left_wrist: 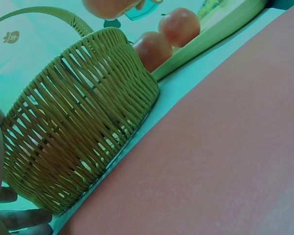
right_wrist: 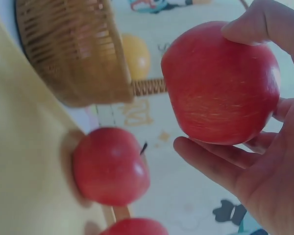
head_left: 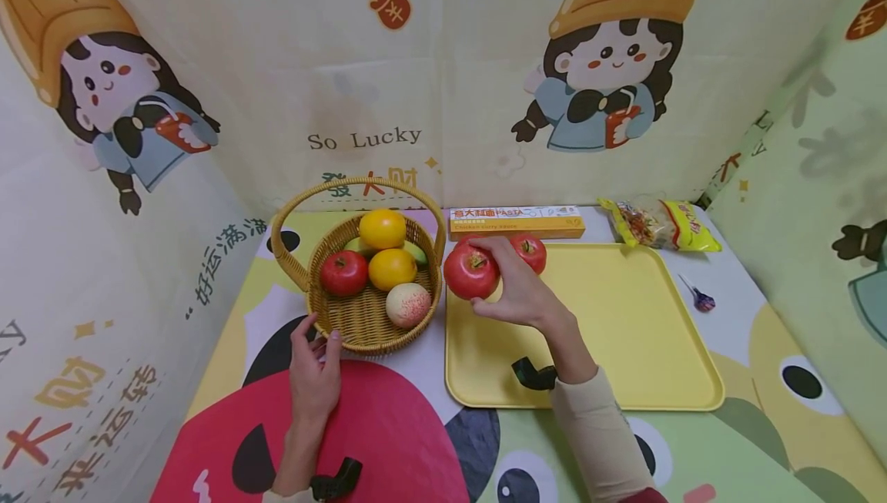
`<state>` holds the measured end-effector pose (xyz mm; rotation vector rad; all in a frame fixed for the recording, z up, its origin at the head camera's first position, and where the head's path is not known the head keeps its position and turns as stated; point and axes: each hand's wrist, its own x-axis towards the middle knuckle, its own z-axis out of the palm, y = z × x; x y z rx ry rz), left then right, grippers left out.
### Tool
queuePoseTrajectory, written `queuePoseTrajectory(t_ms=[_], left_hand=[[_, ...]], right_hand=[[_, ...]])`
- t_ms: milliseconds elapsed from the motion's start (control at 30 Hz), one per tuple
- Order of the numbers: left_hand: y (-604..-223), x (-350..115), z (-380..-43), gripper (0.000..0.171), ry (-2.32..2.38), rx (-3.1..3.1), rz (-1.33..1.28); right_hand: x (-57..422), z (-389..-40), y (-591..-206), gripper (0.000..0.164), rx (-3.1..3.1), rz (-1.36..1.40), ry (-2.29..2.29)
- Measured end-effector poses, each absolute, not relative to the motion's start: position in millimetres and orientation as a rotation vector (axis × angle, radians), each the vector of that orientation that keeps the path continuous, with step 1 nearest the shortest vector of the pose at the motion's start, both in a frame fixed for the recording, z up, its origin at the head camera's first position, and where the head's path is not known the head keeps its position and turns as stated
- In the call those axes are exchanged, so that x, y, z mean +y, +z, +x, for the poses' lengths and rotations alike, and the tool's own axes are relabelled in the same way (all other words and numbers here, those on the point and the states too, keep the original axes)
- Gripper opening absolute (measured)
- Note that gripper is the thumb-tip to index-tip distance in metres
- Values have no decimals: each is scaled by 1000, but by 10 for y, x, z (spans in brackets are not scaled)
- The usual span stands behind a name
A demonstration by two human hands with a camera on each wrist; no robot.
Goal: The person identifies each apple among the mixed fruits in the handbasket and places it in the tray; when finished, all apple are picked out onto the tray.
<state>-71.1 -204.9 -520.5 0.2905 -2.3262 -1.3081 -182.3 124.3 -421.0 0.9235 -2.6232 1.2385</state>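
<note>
My right hand (head_left: 516, 283) grips a red apple (right_wrist: 220, 83) between thumb and fingers, held up over the left end of the yellow tray (head_left: 589, 364). Two more red apples lie on the tray below it, one (right_wrist: 111, 166) nearer the basket. At the left, my left hand (head_left: 315, 376) touches the near left side of the wicker basket (left_wrist: 83, 117) with relaxed fingers, some low by its base. Inside the basket are a red apple (head_left: 344, 273), two yellow lemon-like fruits (head_left: 383, 229), a pale pink-speckled peach (head_left: 408, 305) and a green fruit (head_left: 418, 253), mostly hidden.
Behind the tray lies an orange and white pasta box (head_left: 516, 224). A yellow snack packet (head_left: 661, 226) sits at the back right, and a wrapped lollipop (head_left: 702, 301) is right of the tray. The basket's tall handle (head_left: 360, 182) arches over it. Printed cloth walls surround the table.
</note>
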Motion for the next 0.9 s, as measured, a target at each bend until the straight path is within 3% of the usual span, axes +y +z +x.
queuePoseTrajectory(t_ms=[400, 900], left_hand=[[-5224, -2046, -724, 51, -1295, -2306, 273], [-5220, -2042, -720, 50, -1287, -2302, 256]], right_hand=[[1624, -2001, -4282, 92, -2659, 587, 1323], [2112, -2156, -4423, 89, -2624, 187, 1346]])
